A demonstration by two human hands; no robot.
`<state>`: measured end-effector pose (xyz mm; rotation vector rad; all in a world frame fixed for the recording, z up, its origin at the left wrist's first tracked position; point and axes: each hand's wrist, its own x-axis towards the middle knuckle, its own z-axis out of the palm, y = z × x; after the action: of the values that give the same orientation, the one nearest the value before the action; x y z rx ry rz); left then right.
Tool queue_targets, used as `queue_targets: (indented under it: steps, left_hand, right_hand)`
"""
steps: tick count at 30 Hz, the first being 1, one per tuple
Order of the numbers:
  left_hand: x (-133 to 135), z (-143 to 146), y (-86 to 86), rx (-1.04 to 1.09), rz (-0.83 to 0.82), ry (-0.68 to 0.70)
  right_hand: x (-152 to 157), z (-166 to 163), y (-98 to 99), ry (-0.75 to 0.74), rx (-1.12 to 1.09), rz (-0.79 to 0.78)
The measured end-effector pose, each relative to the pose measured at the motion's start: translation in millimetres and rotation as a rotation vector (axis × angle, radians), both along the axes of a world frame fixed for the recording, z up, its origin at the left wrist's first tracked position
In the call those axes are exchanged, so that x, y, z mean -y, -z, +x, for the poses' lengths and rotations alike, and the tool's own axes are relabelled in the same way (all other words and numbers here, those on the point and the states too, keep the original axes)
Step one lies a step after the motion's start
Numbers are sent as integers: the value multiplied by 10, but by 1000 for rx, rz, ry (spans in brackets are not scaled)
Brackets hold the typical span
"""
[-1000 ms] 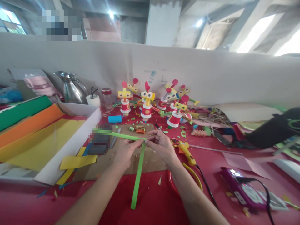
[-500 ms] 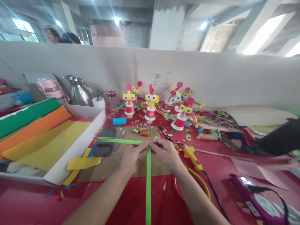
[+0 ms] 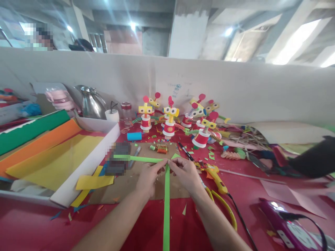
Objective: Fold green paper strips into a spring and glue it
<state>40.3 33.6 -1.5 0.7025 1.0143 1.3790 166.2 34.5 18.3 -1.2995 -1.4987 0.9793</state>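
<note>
Two bright green paper strips meet at a right angle between my hands: one strip point(image 3: 146, 159) runs off to the left, the other strip point(image 3: 166, 209) hangs down toward me. My left hand point(image 3: 148, 176) pinches the corner with thumb and forefinger. Closed on the same joint from the other side is my right hand point(image 3: 185, 170), its fingertips almost touching the left ones. A brown cardboard sheet point(image 3: 117, 191) lies beneath. Beyond the hands are small folded paper springs point(image 3: 161, 149) in orange and green, a blue paper tube point(image 3: 134, 136) and a black pen point(image 3: 184, 150).
Several paper-cup figures point(image 3: 169, 129) stand at the back. A yellow glue gun point(image 3: 217, 179) with a black cord lies at right, near a purple device point(image 3: 290, 226). At left, a white box point(image 3: 61, 191) holds coloured paper. A metal jug point(image 3: 91, 103) stands behind.
My hands keep their pinch on the corner of the green strips, with barely any finger movement. The whole view has shifted slightly. A person in the background now appears farther left.
</note>
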Motion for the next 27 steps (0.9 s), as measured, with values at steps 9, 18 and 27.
queue_targets:
  steps: [9,18,27]
  left_hand:
    - [39,-64,-106,-278,159,139]
    - [75,-115,-212,-486,272,179]
    - [84,-143,-55,-507,192,2]
  right_hand:
    - [-21,2,-15,-60,-106,-48]
    - [-3,-13,-24,-178,-377,-232]
    - [15,-2,133,-75,-241,-131]
